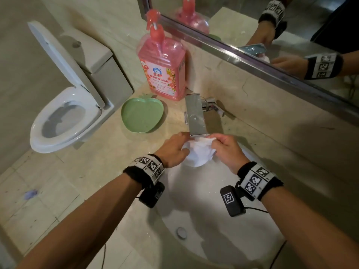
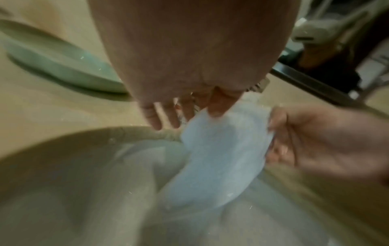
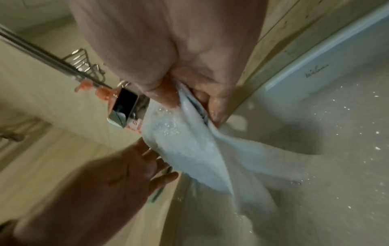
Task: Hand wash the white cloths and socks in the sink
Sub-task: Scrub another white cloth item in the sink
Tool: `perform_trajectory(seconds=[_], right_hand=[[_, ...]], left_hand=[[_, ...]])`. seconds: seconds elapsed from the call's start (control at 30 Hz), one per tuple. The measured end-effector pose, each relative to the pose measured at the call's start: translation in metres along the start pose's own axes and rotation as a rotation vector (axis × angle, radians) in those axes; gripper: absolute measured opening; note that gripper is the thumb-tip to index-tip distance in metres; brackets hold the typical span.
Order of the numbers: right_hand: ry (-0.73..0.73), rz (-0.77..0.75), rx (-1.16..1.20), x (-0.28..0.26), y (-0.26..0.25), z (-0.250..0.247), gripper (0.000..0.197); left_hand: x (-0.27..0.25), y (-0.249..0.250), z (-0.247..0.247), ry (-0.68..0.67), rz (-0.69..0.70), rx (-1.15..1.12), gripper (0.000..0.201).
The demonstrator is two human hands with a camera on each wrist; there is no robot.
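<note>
Both hands up at the back of the sink [image 1: 194,200], right under the faucet spout [image 1: 196,117]. Left hand [image 1: 172,148] pinches the left edge of the white sock [image 1: 198,152], thumb and fingers curled onto the fabric; right hand [image 1: 225,150] pinches the opposite edge the same way, so the sock hangs stretched between them over the basin's rear part. In the right wrist view the sock [image 3: 189,149] is wet and foamy, lower end trailing down toward the basin; the left wrist view is blurred but shows it [image 2: 221,158] hanging between both hands. Spout tip sits just above the sock's top, touching or nearly, cannot tell. Green apple-shaped dish [image 1: 141,115] on the counter just left of the faucet, near the left hand. Pink detergent pump bottle [image 1: 163,66] behind the dish against the wall. Mirror [image 1: 272,26] edge runs above the backsplash. Toilet [image 1: 66,113] beyond the counter's left edge, lid up. Drain plug [image 1: 181,232] near the front of the basin, well apart from the sock; basin open below the hands.
</note>
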State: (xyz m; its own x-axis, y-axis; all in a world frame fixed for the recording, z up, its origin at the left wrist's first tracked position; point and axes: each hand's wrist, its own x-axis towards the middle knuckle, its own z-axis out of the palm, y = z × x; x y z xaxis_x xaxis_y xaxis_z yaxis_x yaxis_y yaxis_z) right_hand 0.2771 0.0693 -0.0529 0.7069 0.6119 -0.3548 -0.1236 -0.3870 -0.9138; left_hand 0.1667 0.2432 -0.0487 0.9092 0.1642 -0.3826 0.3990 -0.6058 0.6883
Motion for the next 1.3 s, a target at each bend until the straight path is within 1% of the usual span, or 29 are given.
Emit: perform_trajectory(seconds=[0.03,0.07,0.13,0.17,0.23,0.27,0.3,0.33,0.37,0.43,0.47,0.5,0.57,0.6,0.67,0.7,0.73,0.77,0.8,0.83,0.87,0.93,1.0,1.07,1.17,1.23,1.3], right_hand=[[0.008,0.016,0.028,0.001,-0.003,-0.001,0.035],[0.014,0.028,0.046,0.002,-0.006,-0.002,0.033],[0.022,0.033,0.05,0.003,-0.011,-0.003,0.032],[0.026,0.032,0.043,0.004,-0.012,-0.005,0.032],[0.03,0.025,0.027,0.004,-0.012,-0.009,0.032],[0.036,0.016,0.01,0.004,-0.012,-0.012,0.033],[0.042,-0.005,-0.02,0.005,-0.013,-0.014,0.036],[0.044,-0.034,-0.064,0.005,-0.013,-0.015,0.038],[0.043,-0.066,-0.119,0.005,-0.014,-0.015,0.037],[0.032,-0.123,-0.222,0.004,-0.018,-0.011,0.031],[0.026,-0.14,-0.24,0.002,-0.021,-0.009,0.03],[0.02,-0.149,-0.243,0.0,-0.023,-0.007,0.033],[0.004,-0.168,-0.25,-0.004,-0.023,-0.006,0.045],[-0.006,-0.172,-0.253,-0.006,-0.023,-0.006,0.046],[-0.028,-0.166,-0.253,-0.008,-0.022,-0.008,0.034],[-0.039,-0.16,-0.252,-0.008,-0.021,-0.009,0.031],[-0.051,-0.157,-0.249,-0.008,-0.021,-0.01,0.032],[-0.063,-0.163,-0.238,-0.008,-0.02,-0.01,0.034],[-0.078,-0.175,-0.224,-0.008,-0.019,-0.01,0.037],[-0.094,-0.192,-0.212,-0.009,-0.02,-0.01,0.04],[-0.107,-0.206,-0.212,-0.01,-0.02,-0.009,0.043],[-0.117,-0.22,-0.224,-0.011,-0.018,-0.007,0.047],[-0.106,-0.224,-0.225,-0.011,-0.015,-0.006,0.046],[-0.084,-0.23,-0.217,-0.011,-0.014,-0.008,0.046],[-0.057,-0.234,-0.202,-0.009,-0.012,-0.012,0.045],[-0.05,-0.226,-0.186,-0.008,-0.011,-0.012,0.046],[-0.039,-0.229,-0.177,-0.007,-0.01,-0.012,0.047]], left_hand=[[-0.001,-0.003,0.001,-0.003,0.045,0.063,0.054],[-0.001,-0.005,0.003,0.029,0.066,0.093,0.046],[-0.003,-0.008,0.0,0.121,0.072,0.122,0.027],[-0.005,-0.009,-0.004,0.172,0.081,0.132,0.022],[-0.012,-0.011,-0.015,0.282,0.142,0.113,0.024],[-0.017,-0.011,-0.022,0.318,0.176,0.095,0.025],[-0.021,-0.011,-0.028,0.32,0.199,0.088,0.026],[-0.025,-0.012,-0.033,0.28,0.206,0.107,0.027],[-0.028,-0.013,-0.036,0.21,0.192,0.148,0.028],[-0.031,-0.012,-0.04,0.043,0.103,0.241,0.027],[-0.031,-0.011,-0.041,-0.004,0.064,0.278,0.026],[-0.031,-0.011,-0.043,-0.011,0.053,0.312,0.025],[-0.03,-0.012,-0.045,0.035,0.085,0.366,0.024],[-0.03,-0.013,-0.046,0.065,0.099,0.378,0.024],[-0.03,-0.016,-0.045,0.122,0.077,0.372,0.033],[-0.028,-0.017,-0.043,0.153,0.028,0.365,0.042],[-0.026,-0.017,-0.04,0.169,-0.047,0.357,0.05],[-0.023,-0.017,-0.037,0.161,-0.132,0.334,0.054],[-0.02,-0.015,-0.035,0.128,-0.213,0.285,0.053],[-0.017,-0.013,-0.033,0.074,-0.279,0.225,0.046],[-0.015,-0.01,-0.03,0.014,-0.308,0.176,0.039],[-0.011,-0.004,-0.026,-0.089,-0.287,0.131,0.023],[-0.009,0.002,-0.02,-0.139,-0.25,0.12,0.01],[-0.008,0.006,-0.019,-0.13,-0.208,0.121,0.008],[-0.008,0.006,-0.024,-0.094,-0.168,0.08,0.013],[-0.006,0.006,-0.028,-0.102,-0.185,0.049,0.013],[-0.003,0.005,-0.027,-0.11,-0.257,0.091,0.009]])
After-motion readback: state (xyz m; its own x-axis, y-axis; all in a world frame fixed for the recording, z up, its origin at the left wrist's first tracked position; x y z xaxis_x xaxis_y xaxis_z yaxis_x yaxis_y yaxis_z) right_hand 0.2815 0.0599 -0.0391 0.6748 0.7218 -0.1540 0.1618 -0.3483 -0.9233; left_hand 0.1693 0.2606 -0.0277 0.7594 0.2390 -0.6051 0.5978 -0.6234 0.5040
